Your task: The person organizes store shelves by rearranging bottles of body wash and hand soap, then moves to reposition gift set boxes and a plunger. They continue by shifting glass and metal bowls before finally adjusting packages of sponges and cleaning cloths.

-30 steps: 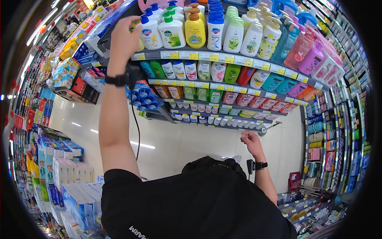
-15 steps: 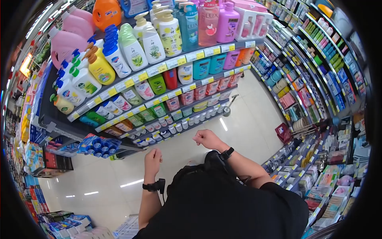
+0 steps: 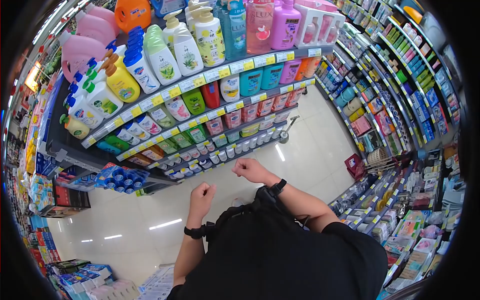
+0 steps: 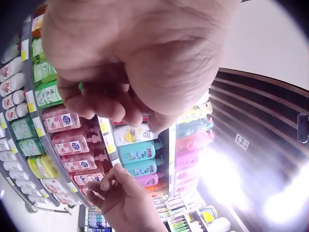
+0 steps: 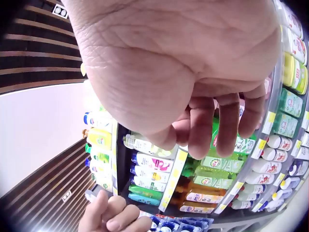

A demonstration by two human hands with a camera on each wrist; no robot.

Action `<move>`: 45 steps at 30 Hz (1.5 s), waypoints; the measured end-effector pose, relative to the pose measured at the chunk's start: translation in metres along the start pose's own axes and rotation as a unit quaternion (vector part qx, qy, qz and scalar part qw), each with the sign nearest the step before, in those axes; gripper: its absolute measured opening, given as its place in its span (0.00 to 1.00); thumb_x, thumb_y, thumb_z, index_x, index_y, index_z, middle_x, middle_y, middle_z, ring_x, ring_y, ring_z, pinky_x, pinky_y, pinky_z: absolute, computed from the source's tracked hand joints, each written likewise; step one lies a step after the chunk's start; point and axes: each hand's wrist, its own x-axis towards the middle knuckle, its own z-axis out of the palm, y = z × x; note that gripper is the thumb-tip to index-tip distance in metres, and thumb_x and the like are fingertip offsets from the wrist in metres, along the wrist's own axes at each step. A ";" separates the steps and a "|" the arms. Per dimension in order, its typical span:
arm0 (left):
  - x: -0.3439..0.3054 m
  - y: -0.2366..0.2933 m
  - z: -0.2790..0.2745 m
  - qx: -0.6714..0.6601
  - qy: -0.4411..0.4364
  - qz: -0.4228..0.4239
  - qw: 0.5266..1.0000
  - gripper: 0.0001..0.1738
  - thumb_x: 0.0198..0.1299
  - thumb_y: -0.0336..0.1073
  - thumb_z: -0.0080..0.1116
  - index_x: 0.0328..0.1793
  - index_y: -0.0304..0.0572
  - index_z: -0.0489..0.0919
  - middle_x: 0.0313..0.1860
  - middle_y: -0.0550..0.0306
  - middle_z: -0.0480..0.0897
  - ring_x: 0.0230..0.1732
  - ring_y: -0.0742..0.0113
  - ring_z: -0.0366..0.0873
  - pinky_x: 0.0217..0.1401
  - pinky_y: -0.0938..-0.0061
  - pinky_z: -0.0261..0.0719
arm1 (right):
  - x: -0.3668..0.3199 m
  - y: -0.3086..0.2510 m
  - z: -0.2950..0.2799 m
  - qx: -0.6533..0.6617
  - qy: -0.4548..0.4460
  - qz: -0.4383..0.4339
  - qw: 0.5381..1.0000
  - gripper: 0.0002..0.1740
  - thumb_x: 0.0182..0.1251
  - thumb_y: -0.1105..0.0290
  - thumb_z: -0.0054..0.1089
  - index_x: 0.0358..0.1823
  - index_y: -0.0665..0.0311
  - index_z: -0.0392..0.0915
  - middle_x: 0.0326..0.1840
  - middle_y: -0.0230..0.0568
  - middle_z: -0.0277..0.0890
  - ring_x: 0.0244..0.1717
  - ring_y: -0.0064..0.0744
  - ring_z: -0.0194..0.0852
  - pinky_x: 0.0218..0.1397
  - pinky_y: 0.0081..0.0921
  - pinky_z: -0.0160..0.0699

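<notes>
Holds nothing in left hand (image 3: 201,199) or right hand (image 3: 253,171), both with loosely curled fingers, and faces the bottles (image 3: 194,101) on the shelves (image 3: 218,74), ahead of both hands and apart from them, long axes mostly upright, seemingly nearer to right hand.

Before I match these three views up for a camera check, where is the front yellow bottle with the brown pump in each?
Head: yellow bottle, upper left.
Left wrist: not visible.
Right wrist: yellow bottle, left of centre, just below mid-height.
Shared landmark: right hand, near centre in head, at the bottom in left wrist, large at the top in right wrist.
</notes>
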 end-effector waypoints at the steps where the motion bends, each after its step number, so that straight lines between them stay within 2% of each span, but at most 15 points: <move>1: 0.000 0.000 0.004 -0.007 -0.008 -0.002 1.000 0.20 0.72 0.39 0.64 0.27 0.40 0.71 0.20 0.68 0.69 0.26 0.80 0.62 0.29 0.75 0.63 | -0.003 -0.002 -0.005 0.002 0.002 0.005 1.000 0.18 0.76 0.61 0.65 0.30 0.65 0.74 0.29 0.34 0.81 0.33 0.22 0.79 0.36 0.27 0.75; 6: 0.011 0.009 0.021 0.021 -0.024 -0.001 0.999 0.20 0.70 0.38 0.66 0.28 0.39 0.71 0.20 0.67 0.69 0.26 0.79 0.62 0.28 0.75 0.63 | -0.008 0.009 -0.023 0.016 0.004 0.016 1.000 0.21 0.76 0.60 0.66 0.27 0.64 0.72 0.28 0.35 0.81 0.32 0.21 0.79 0.35 0.26 0.74; 8: 0.020 0.016 0.027 0.037 -0.026 0.000 0.999 0.20 0.70 0.38 0.66 0.28 0.38 0.71 0.20 0.67 0.69 0.26 0.79 0.62 0.28 0.74 0.63 | -0.011 0.008 -0.031 0.027 0.012 0.014 0.999 0.21 0.77 0.59 0.64 0.26 0.65 0.76 0.27 0.33 0.82 0.29 0.18 0.73 0.36 0.24 0.72; 11: 0.034 0.027 0.038 0.043 -0.024 0.010 0.999 0.21 0.68 0.39 0.68 0.27 0.38 0.71 0.20 0.66 0.70 0.25 0.78 0.62 0.27 0.74 0.63 | -0.014 -0.005 -0.051 -0.027 0.003 0.042 0.999 0.23 0.78 0.58 0.63 0.25 0.66 0.76 0.26 0.34 0.82 0.29 0.18 0.74 0.35 0.23 0.72; 15: 0.054 0.038 0.062 0.050 -0.019 0.036 0.998 0.22 0.66 0.38 0.70 0.26 0.39 0.70 0.20 0.67 0.68 0.25 0.77 0.61 0.27 0.74 0.62 | -0.014 0.007 -0.080 -0.026 0.005 0.026 0.999 0.24 0.78 0.57 0.63 0.25 0.67 0.76 0.26 0.35 0.82 0.29 0.18 0.76 0.35 0.22 0.71; 18: 0.067 0.047 0.088 0.056 -0.029 0.045 0.997 0.22 0.65 0.36 0.71 0.26 0.42 0.68 0.21 0.69 0.66 0.26 0.79 0.60 0.28 0.75 0.61 | -0.016 0.026 -0.109 0.008 0.026 0.020 0.999 0.24 0.75 0.56 0.65 0.25 0.67 0.78 0.26 0.35 0.82 0.28 0.20 0.73 0.33 0.27 0.71; 21: 0.078 0.068 0.118 0.065 -0.044 0.030 0.996 0.23 0.64 0.35 0.72 0.26 0.43 0.66 0.22 0.71 0.65 0.27 0.80 0.59 0.28 0.76 0.60 | -0.019 0.034 -0.143 0.026 0.049 0.023 0.998 0.24 0.74 0.58 0.67 0.22 0.66 0.74 0.24 0.32 0.79 0.27 0.18 0.70 0.32 0.25 0.68; 23: 0.088 0.077 0.136 0.066 -0.050 0.007 0.997 0.24 0.64 0.35 0.73 0.26 0.43 0.66 0.22 0.71 0.65 0.27 0.80 0.59 0.28 0.76 0.60 | -0.019 0.041 -0.166 0.025 0.058 0.020 0.998 0.24 0.72 0.61 0.70 0.21 0.63 0.69 0.22 0.28 0.72 0.26 0.16 0.64 0.30 0.24 0.65; 24: 0.094 0.077 0.145 0.079 -0.050 0.021 0.995 0.24 0.64 0.37 0.73 0.26 0.42 0.66 0.22 0.69 0.66 0.27 0.78 0.59 0.28 0.75 0.61 | -0.019 0.040 -0.177 0.028 0.053 0.021 0.998 0.24 0.72 0.61 0.70 0.21 0.63 0.69 0.22 0.28 0.72 0.26 0.16 0.64 0.30 0.24 0.65; 26: 0.101 0.081 0.161 0.092 -0.045 0.027 0.994 0.24 0.63 0.38 0.73 0.26 0.40 0.66 0.21 0.67 0.67 0.26 0.76 0.60 0.28 0.74 0.62 | -0.020 0.035 -0.202 -0.014 0.056 0.031 0.998 0.24 0.70 0.62 0.72 0.22 0.62 0.68 0.21 0.24 0.65 0.26 0.16 0.58 0.29 0.24 0.63; 29: 0.109 0.092 0.185 0.094 -0.040 0.002 0.995 0.24 0.63 0.38 0.74 0.27 0.40 0.67 0.21 0.66 0.67 0.26 0.76 0.60 0.28 0.73 0.63 | -0.020 0.036 -0.232 0.006 0.055 0.029 0.998 0.23 0.69 0.64 0.72 0.23 0.62 0.66 0.20 0.24 0.63 0.25 0.16 0.57 0.28 0.24 0.63; 33: 0.116 0.085 0.214 0.078 -0.006 -0.015 0.997 0.20 0.62 0.34 0.72 0.30 0.40 0.68 0.22 0.65 0.68 0.26 0.76 0.63 0.29 0.74 0.65 | -0.014 0.079 -0.256 0.039 0.032 0.040 0.998 0.20 0.68 0.68 0.72 0.25 0.62 0.66 0.22 0.25 0.64 0.26 0.16 0.58 0.30 0.23 0.63; 35: 0.112 0.080 0.224 0.073 0.006 -0.026 0.997 0.19 0.62 0.32 0.71 0.31 0.40 0.69 0.23 0.65 0.69 0.26 0.76 0.64 0.30 0.74 0.66 | -0.016 0.096 -0.262 0.055 0.097 -0.002 0.994 0.18 0.68 0.71 0.70 0.27 0.61 0.67 0.24 0.25 0.65 0.28 0.15 0.60 0.31 0.21 0.64; 39: 0.120 0.086 0.239 0.066 0.008 -0.029 0.997 0.17 0.62 0.29 0.70 0.32 0.41 0.68 0.24 0.67 0.69 0.27 0.78 0.64 0.30 0.76 0.65 | -0.017 0.090 -0.285 0.136 0.128 -0.005 0.982 0.18 0.69 0.73 0.68 0.28 0.59 0.65 0.25 0.22 0.62 0.28 0.13 0.57 0.31 0.20 0.61; 45: 0.148 0.110 0.253 0.101 -0.034 -0.022 0.994 0.17 0.62 0.30 0.70 0.32 0.41 0.68 0.23 0.66 0.69 0.27 0.77 0.64 0.30 0.76 0.66 | -0.007 0.079 -0.312 0.105 0.141 -0.013 0.984 0.19 0.70 0.73 0.68 0.27 0.59 0.64 0.24 0.20 0.61 0.27 0.12 0.55 0.29 0.20 0.59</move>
